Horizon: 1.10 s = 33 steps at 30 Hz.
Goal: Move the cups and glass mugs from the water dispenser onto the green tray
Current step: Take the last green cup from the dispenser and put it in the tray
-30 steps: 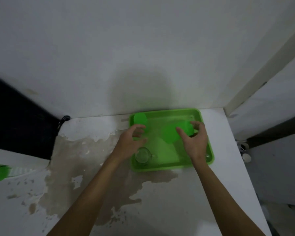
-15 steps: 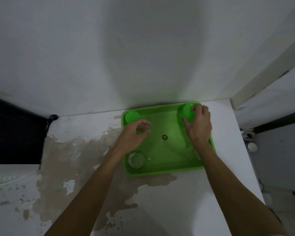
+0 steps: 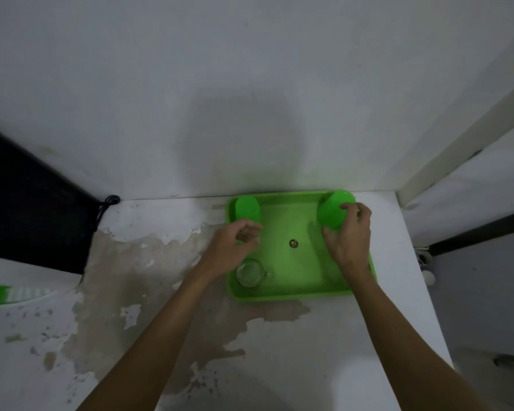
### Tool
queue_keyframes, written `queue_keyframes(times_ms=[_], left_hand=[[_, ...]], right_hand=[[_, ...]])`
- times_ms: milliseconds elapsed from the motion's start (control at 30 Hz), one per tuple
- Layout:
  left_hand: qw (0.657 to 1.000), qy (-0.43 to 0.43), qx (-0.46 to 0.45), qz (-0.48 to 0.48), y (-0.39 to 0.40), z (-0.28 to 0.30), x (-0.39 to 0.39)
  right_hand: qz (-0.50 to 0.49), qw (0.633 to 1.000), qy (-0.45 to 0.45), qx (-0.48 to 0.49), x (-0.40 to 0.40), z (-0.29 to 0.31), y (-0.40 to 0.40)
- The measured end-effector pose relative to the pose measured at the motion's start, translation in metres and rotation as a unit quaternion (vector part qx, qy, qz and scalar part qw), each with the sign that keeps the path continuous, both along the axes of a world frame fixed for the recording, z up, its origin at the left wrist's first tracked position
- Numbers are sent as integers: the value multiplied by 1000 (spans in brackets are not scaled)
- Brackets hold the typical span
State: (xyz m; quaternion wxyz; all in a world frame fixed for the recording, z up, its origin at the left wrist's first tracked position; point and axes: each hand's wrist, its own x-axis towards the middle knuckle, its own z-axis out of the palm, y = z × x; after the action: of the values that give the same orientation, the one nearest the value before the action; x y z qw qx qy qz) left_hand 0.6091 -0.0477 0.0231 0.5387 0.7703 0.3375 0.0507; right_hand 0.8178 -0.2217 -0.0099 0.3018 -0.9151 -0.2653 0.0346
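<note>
- Three vessels show in the head view, all inside the tray [image 3: 294,293], which sits on the worktop [image 3: 324,351] against the wall.
- Cup at 10 o'clock [image 3: 247,208]: green plastic, in the tray's far-left corner, standing free, with nothing touching it.
- Cup at 2 o'clock [image 3: 333,210]: green plastic, tilted in the far-right corner, its far edge over the tray rim. The right hand [image 3: 349,235] curls round its side, thumb near and fingers on the far side.
- Mug [image 3: 250,272]: clear glass, upright at the tray's 7 o'clock, its handle pointing to 3 o'clock.
- Left hand [image 3: 233,247]: loosely curled just beyond the mug, at 12 o'clock from it; whether it pinches anything I cannot tell.
- Handling, as a judgement: the plastic cups look light, stiff and hard to damage, so a wrap round the wall should serve, though a smooth wall may slip if wet.
- The mug is likely heavier and breakable; the handle or a full grip round the body seems safest, set down gently and apart from its neighbours.
- A small dark spot [image 3: 293,243] lies at the tray's middle.
</note>
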Motion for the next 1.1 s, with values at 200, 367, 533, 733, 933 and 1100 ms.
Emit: queue_keyframes(times_ms=[200,367,533,733,933,1100], left_hand=[[999,-10,-6,45,-2,-1,-69],[995,-22,-32,94,1,-6,-148],[984,-14,-63,164,16,-15,-245],[962,11,-21,271,53,-15,-365],[919,24,31,392,109,-8,-459],[895,65,159,412,154,-9,-501]], right_hand=[[94,991,76,61,-82,17,5],[157,975,137,79,-155,25,34],[249,952,166,70,-235,31,82],[334,917,217,38,-343,34,161],[396,890,225,22,-431,30,232],[422,876,231,22,-477,25,273]])
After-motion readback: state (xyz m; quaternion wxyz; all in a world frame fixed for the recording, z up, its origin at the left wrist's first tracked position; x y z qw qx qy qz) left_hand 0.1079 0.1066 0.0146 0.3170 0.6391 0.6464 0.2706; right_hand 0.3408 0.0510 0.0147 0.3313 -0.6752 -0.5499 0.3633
